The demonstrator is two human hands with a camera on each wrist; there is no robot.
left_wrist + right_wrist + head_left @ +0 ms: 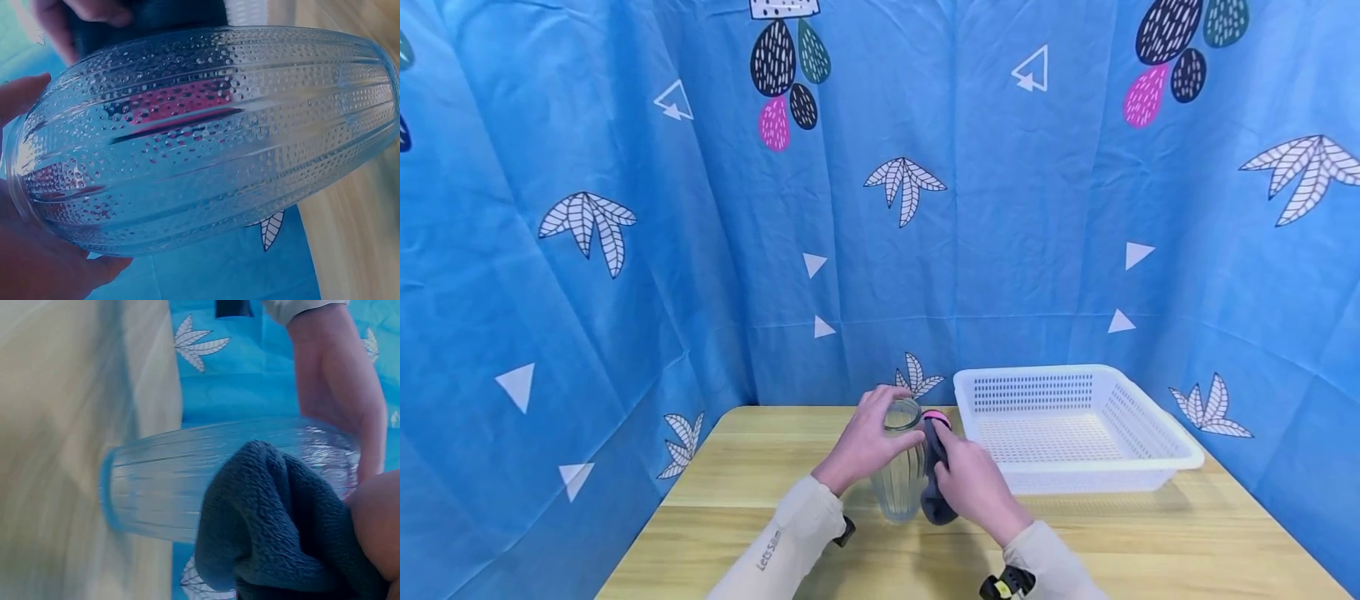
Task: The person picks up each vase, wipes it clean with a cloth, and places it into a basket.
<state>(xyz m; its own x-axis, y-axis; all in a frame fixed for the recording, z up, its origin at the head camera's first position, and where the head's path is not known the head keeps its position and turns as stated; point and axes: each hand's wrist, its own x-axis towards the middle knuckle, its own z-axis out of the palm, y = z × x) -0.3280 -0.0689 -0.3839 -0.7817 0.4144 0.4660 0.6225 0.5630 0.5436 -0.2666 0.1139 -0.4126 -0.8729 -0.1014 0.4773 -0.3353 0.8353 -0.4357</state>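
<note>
Glass vase (897, 493) is sitting near the middle of the wooden table (737, 467), its mouth pointing up and its narrower base down; whether the base is touching the wood, the pictures are not making clear. The left hand (871, 437) is gripping it around the mouth, the thumb lying along the near side and the fingers reaching over the far side. The right hand (973, 479) is pinching a dark grey cloth (937, 507), which is hanging just beside the vase on its right, a pink part showing at its top. Whether cloth and glass are touching, one cannot tell. In the left wrist view, the pink is showing through the vase's ribbed, dimpled wall. Right of the hands, a white perforated basket (1075, 482) is resting on the table. Behind everything, a blue patterned curtain (880, 275) is hanging in folds.
</note>
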